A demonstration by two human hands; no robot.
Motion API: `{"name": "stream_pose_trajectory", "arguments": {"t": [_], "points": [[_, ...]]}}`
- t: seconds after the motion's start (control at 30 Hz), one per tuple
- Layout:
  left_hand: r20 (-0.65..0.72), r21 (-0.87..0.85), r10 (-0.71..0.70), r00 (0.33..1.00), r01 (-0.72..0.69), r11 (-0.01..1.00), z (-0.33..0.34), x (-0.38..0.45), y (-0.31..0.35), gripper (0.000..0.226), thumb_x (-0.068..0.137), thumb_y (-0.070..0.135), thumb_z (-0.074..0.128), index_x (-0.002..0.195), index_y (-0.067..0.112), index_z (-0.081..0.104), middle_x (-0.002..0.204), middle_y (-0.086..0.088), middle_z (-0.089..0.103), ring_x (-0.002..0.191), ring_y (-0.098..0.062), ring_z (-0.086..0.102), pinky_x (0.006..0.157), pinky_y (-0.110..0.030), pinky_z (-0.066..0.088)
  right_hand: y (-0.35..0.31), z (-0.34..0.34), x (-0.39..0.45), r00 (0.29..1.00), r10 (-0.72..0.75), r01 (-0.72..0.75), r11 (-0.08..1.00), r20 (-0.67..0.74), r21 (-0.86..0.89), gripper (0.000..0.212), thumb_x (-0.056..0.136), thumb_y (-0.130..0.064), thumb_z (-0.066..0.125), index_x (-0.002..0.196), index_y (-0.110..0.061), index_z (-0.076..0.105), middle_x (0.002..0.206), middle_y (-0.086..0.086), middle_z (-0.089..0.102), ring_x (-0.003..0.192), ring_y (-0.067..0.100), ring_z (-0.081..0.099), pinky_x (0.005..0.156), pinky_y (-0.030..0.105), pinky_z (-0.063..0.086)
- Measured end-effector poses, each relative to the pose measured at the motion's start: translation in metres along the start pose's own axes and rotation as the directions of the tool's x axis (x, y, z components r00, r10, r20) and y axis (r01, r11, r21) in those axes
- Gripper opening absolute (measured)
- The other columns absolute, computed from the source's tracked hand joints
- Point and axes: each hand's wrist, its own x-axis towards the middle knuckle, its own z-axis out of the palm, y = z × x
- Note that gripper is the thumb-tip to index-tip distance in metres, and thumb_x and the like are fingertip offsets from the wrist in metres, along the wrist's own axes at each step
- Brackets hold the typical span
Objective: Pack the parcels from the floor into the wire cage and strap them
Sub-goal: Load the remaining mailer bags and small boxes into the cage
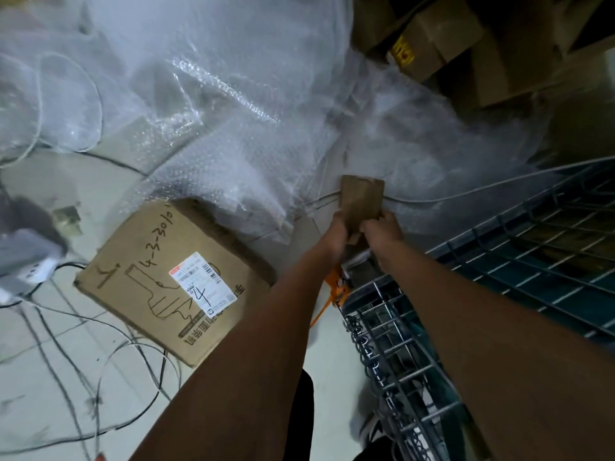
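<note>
Both forearms reach forward from the bottom of the frame, converging above the cage corner. Wire cage point(519, 261) sits on the right, mesh floor and side panel visible, a chain hanging along its near edge. Orange strap point(336, 287) runs down at the cage corner, just under the left wrist.

Left hand point(341, 229) grips the lower left of a small brown cardboard piece point(361, 197), fingers curled round its edge. Right hand point(382, 226) pinches the lower right of the same piece, fingers curled. Piece is held upright, above the cage corner, in front of the bubble wrap.

Left of the arms: a cardboard parcel point(166, 284) lies flat on the tiled floor point(50, 377), outside the cage. White shipping label on top, a handwritten "4" on it, "4-3-3010" marked on the board. Thin black cables point(100, 354) trail across the floor near it. White power strip point(31, 272) at the far left edge.

Beyond the hands: a large heap of bubble wrap point(233, 94) covers most of the upper frame, a thin white cord across its lower edge. Brown cartons point(449, 38) stacked top right, blurred.
</note>
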Motion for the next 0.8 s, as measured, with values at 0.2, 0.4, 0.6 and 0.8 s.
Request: {"name": "stream_pose_trajectory", "arguments": {"t": [0.2,0.4,0.6,0.8], "points": [[-0.087,-0.013,0.049,0.995,-0.050,0.999,-0.016,-0.032,0.011,0.059,0.115,0.035,0.015,0.144,-0.001,0.052,0.122,-0.020,0.065,0.070,0.006,0.062,0.051,-0.006,0.049,-0.020,-0.002,-0.029,0.993,-0.043,0.048,0.998,-0.111,0.037,0.038,0.091,-0.016,0.057,0.128,-0.025,0.062,0.114,0.004,0.065,0.098,0.025,0.060,0.081,0.037,0.051],[-0.122,0.056,0.116,0.986,-0.110,0.992,-0.015,-0.117,0.069,0.051,0.112,0.045,0.015,0.097,0.030,0.062,0.106,0.005,0.069,0.093,-0.005,0.060,0.076,-0.024,0.042,-0.097,-0.026,-0.118,0.994,-0.076,0.086,0.987,-0.076,0.136,0.026,0.092,-0.016,0.054,0.115,-0.021,0.066,0.108,0.003,0.064,0.098,0.024,0.059,0.073,0.029,0.044],[-0.108,0.073,0.214,0.971,-0.207,0.976,0.028,-0.224,0.176,0.055,0.109,0.057,0.015,0.105,0.033,0.063,0.112,0.007,0.070,0.109,-0.011,0.064,0.097,-0.028,0.047,-0.204,-0.110,-0.220,0.978,-0.204,0.210,0.961,-0.051,0.178,0.039,0.096,-0.028,0.055,0.133,-0.022,0.066,0.132,0.008,0.065,0.118,0.030,0.061,0.106,0.046,0.050],[-0.045,0.087,0.393,0.918,-0.389,0.917,0.116,-0.316,0.257,0.049,0.110,0.053,0.020,0.099,0.036,0.065,0.068,0.028,0.074,0.061,0.013,0.068,0.056,-0.016,0.052,-0.264,-0.218,-0.310,0.916,-0.359,0.396,0.882,-0.178,0.257,0.049,0.096,-0.034,0.055,0.145,-0.029,0.054,0.132,0.001,0.057,0.113,0.021,0.056,0.096,0.040,0.049]]}}
